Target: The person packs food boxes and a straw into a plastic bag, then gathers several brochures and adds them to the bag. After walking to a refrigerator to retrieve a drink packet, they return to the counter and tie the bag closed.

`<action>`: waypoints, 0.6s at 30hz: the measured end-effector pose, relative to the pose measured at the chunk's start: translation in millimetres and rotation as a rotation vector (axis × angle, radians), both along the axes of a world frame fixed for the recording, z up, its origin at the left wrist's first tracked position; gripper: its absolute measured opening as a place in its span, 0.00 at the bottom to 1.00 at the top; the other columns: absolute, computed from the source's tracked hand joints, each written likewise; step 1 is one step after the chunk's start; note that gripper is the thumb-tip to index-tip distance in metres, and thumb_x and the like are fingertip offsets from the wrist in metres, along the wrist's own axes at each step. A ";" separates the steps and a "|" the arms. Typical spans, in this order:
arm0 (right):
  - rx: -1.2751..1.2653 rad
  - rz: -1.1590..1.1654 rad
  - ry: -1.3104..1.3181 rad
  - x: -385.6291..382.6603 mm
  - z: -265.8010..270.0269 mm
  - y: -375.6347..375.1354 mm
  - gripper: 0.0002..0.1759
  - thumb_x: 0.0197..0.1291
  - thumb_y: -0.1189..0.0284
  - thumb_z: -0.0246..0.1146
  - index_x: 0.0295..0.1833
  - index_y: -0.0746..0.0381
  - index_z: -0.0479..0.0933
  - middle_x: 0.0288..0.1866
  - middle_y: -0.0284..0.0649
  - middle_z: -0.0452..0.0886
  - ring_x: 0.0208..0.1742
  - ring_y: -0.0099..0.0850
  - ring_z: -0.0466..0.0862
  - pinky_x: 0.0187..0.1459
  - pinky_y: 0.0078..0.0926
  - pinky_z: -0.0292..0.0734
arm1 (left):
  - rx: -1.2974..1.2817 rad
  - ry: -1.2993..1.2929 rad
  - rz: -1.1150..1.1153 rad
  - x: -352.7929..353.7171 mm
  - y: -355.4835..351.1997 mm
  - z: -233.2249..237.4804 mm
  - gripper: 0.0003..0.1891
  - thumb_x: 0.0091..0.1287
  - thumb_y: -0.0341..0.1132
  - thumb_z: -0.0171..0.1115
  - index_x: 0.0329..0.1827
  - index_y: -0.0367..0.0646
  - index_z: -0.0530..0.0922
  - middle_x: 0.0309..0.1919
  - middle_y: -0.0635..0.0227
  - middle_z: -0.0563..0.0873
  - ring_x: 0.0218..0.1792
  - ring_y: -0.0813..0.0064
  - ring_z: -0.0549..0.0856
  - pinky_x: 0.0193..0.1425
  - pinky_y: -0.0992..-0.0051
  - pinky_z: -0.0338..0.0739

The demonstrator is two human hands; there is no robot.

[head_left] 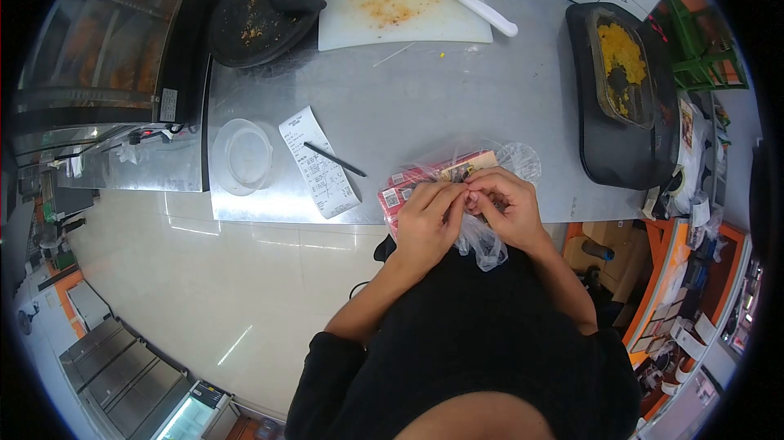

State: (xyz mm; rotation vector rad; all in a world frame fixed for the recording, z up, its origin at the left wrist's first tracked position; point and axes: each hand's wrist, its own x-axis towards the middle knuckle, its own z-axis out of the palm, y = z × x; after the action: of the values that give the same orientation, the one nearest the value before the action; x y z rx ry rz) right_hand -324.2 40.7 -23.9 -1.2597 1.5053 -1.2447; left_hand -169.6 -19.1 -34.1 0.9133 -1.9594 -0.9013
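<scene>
Left hand [426, 220] and right hand [508, 210], fingertips together, both pinch the clear plastic bag [483, 246] at the steel counter [425, 105] edge. The bag is crinkled and holds red packets [441, 172], barcode showing, at 12 o'clock of the hands. Receipt [320, 161] lies at 9 o'clock.

— What colour is the packet [433, 172] in the clear bag [487, 246], right of the receipt [327, 188]?
— Red, with a tan panel. Receipt white, black print; pen [335, 159] on it black.
</scene>
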 end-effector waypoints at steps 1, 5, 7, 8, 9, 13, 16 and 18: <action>0.004 -0.002 -0.011 0.1 -0.4 0.2 0.05 0.62 0.84 0.61 0.43 0.72 0.78 0.47 0.46 0.82 0.37 0.26 0.86 0.36 0.20 0.85 | 0.008 0.001 0.000 0.0 0.1 0.1 0.09 0.56 0.22 0.70 0.39 0.39 0.85 0.36 0.62 0.86 0.36 0.64 0.86 0.39 0.71 0.81; 0.007 0.001 -0.016 -0.6 -1.5 0.7 0.05 0.62 0.84 0.61 0.43 0.72 0.78 0.47 0.47 0.82 0.37 0.27 0.87 0.36 0.20 0.85 | 0.003 -0.002 -0.001 0.1 -0.5 1.1 0.08 0.56 0.22 0.70 0.39 0.39 0.85 0.36 0.62 0.86 0.36 0.64 0.86 0.39 0.71 0.81; 0.010 -0.008 -0.020 0.5 -0.9 0.4 0.05 0.62 0.84 0.61 0.43 0.72 0.78 0.47 0.46 0.82 0.37 0.27 0.86 0.36 0.20 0.84 | 0.007 -0.009 -0.005 0.3 -0.5 0.7 0.09 0.56 0.22 0.70 0.39 0.39 0.85 0.36 0.62 0.87 0.36 0.63 0.86 0.40 0.70 0.81; 0.012 -0.016 -0.023 1.0 -0.7 0.1 0.05 0.62 0.83 0.61 0.43 0.71 0.79 0.46 0.46 0.82 0.37 0.27 0.86 0.36 0.20 0.83 | 0.007 -0.008 -0.005 0.4 -0.2 1.2 0.09 0.56 0.22 0.70 0.39 0.39 0.85 0.36 0.62 0.87 0.36 0.63 0.86 0.40 0.70 0.81; 0.009 -0.010 -0.023 0.6 -0.2 2.4 0.05 0.62 0.83 0.61 0.43 0.71 0.79 0.46 0.46 0.82 0.37 0.27 0.86 0.36 0.20 0.83 | 0.027 -0.018 -0.015 0.4 0.5 2.5 0.09 0.55 0.23 0.70 0.39 0.40 0.85 0.37 0.62 0.87 0.37 0.63 0.86 0.40 0.70 0.81; -0.096 -0.023 0.229 -2.1 -1.1 0.2 0.05 0.60 0.80 0.63 0.41 0.68 0.79 0.41 0.44 0.83 0.38 0.33 0.85 0.41 0.27 0.80 | 0.009 -0.026 0.024 0.6 3.2 -0.3 0.08 0.56 0.26 0.69 0.39 0.41 0.85 0.37 0.61 0.87 0.38 0.62 0.87 0.42 0.68 0.82; 0.042 -0.008 0.199 -2.0 2.7 4.9 0.05 0.61 0.78 0.62 0.41 0.69 0.79 0.38 0.47 0.83 0.40 0.38 0.84 0.43 0.30 0.79 | 0.070 0.068 -0.038 1.8 9.1 -8.9 0.08 0.57 0.29 0.67 0.40 0.42 0.83 0.38 0.61 0.86 0.40 0.59 0.85 0.45 0.63 0.81; 0.086 0.074 0.219 -8.6 1.4 0.4 0.08 0.64 0.73 0.60 0.39 0.69 0.78 0.38 0.48 0.82 0.37 0.37 0.82 0.42 0.30 0.77 | 0.047 0.063 -0.046 1.2 9.2 -17.7 0.10 0.56 0.31 0.67 0.41 0.41 0.82 0.39 0.59 0.84 0.42 0.56 0.84 0.48 0.61 0.80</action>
State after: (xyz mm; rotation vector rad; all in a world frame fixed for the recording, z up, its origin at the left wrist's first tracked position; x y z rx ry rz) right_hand -332.8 41.2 -22.5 -1.4171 1.6320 -1.0099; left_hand -168.4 -9.9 -51.8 0.8592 -1.9194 -0.9952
